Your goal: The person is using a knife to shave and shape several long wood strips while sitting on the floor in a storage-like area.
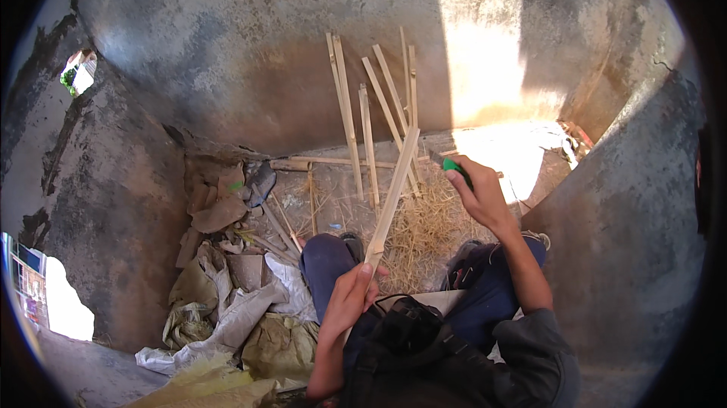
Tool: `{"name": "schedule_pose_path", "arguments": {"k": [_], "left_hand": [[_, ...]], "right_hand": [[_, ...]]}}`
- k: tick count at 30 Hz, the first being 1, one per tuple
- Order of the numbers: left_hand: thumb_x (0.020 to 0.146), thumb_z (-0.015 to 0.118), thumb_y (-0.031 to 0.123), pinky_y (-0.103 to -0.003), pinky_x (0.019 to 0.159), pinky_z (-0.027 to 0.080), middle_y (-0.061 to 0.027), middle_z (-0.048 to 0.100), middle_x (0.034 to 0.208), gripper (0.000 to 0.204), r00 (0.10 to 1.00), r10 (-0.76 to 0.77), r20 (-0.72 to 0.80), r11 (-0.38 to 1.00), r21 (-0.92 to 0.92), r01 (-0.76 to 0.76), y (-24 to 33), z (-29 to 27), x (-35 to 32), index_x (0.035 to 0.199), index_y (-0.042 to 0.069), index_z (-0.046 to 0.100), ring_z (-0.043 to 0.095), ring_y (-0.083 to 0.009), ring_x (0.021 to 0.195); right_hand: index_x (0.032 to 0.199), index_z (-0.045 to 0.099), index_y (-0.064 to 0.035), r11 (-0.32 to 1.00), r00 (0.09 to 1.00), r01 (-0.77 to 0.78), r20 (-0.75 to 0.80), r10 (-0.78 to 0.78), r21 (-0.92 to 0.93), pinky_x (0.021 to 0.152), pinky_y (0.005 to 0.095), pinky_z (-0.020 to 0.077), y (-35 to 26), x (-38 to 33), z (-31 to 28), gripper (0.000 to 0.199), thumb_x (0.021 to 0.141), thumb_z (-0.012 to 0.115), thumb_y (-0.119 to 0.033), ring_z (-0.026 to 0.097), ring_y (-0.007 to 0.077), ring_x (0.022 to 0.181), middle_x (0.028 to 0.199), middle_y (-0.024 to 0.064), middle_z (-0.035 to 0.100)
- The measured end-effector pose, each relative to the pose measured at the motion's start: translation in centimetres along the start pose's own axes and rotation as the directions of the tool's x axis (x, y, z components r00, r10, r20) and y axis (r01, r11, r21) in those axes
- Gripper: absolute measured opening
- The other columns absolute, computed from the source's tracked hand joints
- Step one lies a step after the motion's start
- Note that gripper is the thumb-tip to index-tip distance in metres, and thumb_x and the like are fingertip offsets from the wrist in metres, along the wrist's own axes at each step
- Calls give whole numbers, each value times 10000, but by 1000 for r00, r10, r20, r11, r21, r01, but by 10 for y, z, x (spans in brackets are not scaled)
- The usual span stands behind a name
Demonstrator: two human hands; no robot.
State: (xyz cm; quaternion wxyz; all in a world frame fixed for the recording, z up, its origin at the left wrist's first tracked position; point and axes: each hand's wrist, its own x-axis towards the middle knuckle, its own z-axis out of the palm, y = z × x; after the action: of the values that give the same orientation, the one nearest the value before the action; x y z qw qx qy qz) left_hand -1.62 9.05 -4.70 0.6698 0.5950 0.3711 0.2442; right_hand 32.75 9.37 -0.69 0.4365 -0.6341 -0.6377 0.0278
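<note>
My left hand is closed round the lower end of a long pale bamboo strip, which slants up and away from my lap. The strip has a knot a little above my fingers. In my right hand is a knife with a green handle; its short blade points left toward the upper part of the strip. A small gap shows between blade and strip. My right fingers are wrapped round the handle and partly hide it.
Several bamboo strips lean against the grey wall ahead. Straw-like shavings cover the floor between my feet. Crumpled sacks and broken rubble lie to my left. Bright sunlight falls at the far right.
</note>
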Motion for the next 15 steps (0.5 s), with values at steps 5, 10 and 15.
{"name": "schedule_pose_path", "arguments": {"k": [5,10,15], "left_hand": [[1223,434,314,-269,580,379,33,508,713,415,997,34,-69,999,36,-31,5,11,3,1157,2,701,453,-52,624],[1210,457,265,-359,605,443,-59,561,707,361,972,208,-114,946,278,-170,11,19,1,1121,0,685,561,-171,620],[1189,475,219,-482,630,500,-218,654,749,307,939,304,-162,859,473,-196,27,29,-6,1071,8,664,683,-432,670]], "right_hand": [[1106,733,-67,947,943,321,106,-317,-29,618,400,577,-41,-46,29,274,1035,754,-331,747,314,733,931,111,755],[1089,743,-96,918,904,395,191,-382,-34,580,382,576,-58,-49,31,260,1015,771,-344,745,274,691,889,67,749],[1094,759,-96,929,907,371,219,-359,-14,576,390,575,-63,-48,29,263,987,799,-333,750,280,688,863,71,752]]}}
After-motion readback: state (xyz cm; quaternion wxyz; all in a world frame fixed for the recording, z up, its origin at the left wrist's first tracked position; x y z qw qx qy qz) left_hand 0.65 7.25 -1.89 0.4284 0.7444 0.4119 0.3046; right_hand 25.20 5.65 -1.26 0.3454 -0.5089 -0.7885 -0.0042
